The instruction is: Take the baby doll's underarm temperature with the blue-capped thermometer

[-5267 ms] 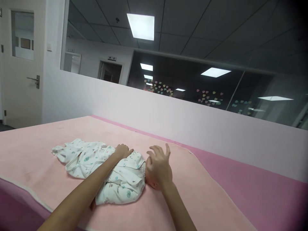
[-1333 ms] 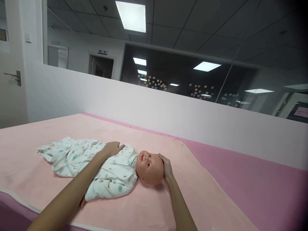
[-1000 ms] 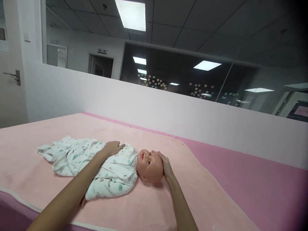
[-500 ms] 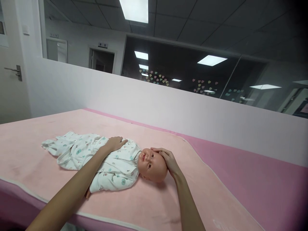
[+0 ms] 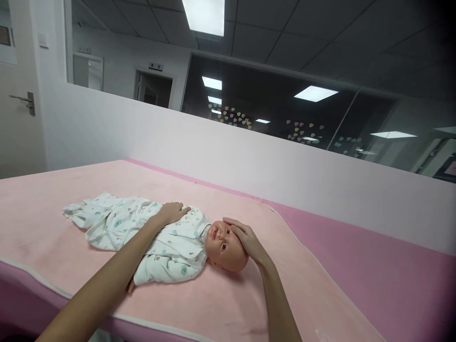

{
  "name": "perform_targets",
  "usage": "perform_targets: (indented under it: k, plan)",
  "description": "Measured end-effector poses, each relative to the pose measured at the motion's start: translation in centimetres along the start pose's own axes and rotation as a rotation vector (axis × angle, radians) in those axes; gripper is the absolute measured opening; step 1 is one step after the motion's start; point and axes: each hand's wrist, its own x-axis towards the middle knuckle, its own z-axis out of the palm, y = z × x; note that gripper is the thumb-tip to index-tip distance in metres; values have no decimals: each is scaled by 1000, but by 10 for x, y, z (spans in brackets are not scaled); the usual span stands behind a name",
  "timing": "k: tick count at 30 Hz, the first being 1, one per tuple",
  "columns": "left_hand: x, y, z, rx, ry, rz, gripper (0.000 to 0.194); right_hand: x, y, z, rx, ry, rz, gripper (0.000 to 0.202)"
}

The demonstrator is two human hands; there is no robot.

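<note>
A baby doll (image 5: 228, 249) lies on its back on a pink pad, its bald head toward the right. It wears a white printed baby outfit (image 5: 171, 249) whose legs stretch to the left. My left hand (image 5: 171, 213) rests flat on the doll's chest, fingers extended over the cloth. Against the top and far side of the doll's head lies my right hand (image 5: 249, 240), its fingers stretched along the forehead. Part of one doll hand (image 5: 130, 286) shows from the near sleeve, beside my left forearm.
The pink pad (image 5: 199, 306) with white edging covers a darker pink surface (image 5: 356, 232). A white wall (image 5: 213, 147) runs along the far side, with a window (image 5: 270, 95) above it. A door (image 5: 19, 114) stands at the left.
My right hand's fingers have slid slightly over the forehead, toward the doll's face. My left hand stays on the chest. The view has shifted a little.
</note>
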Motion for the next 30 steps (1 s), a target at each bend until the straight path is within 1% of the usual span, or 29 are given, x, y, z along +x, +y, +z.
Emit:
perform_targets:
  k: [4, 7, 13, 15, 18, 22, 25, 27, 30]
  plan:
    - [0, 0, 0, -3, 5, 2, 58, -3, -8, -5, 31, -96, 0, 35]
    - [-1, 1, -1, 3, 11, 9, 58, -5, -15, -10, 2, -159, -23, 35]
    - [-3, 3, -1, 19, 15, 34, 59, -8, -22, -20, 17, -216, -32, 35]
    - [-3, 3, -1, 16, 22, 43, 58, -6, -22, -19, 8, -211, -39, 34]
    - [-3, 3, -1, 3, 29, 47, 58, -1, -21, -12, -12, -158, -40, 34]
    - [-4, 3, -2, -1, 32, 46, 58, 3, -22, 2, -48, -58, -123, 25]
    - [-4, 3, -2, 6, 29, 41, 57, 2, -21, 7, -97, 11, -165, 26]
    - [-4, 3, -2, 10, 29, 39, 57, 1, -19, 7, -102, 0, -163, 27]
    - [-3, 3, -2, 9, 28, 40, 58, -1, -16, 2, -54, -68, -147, 22]
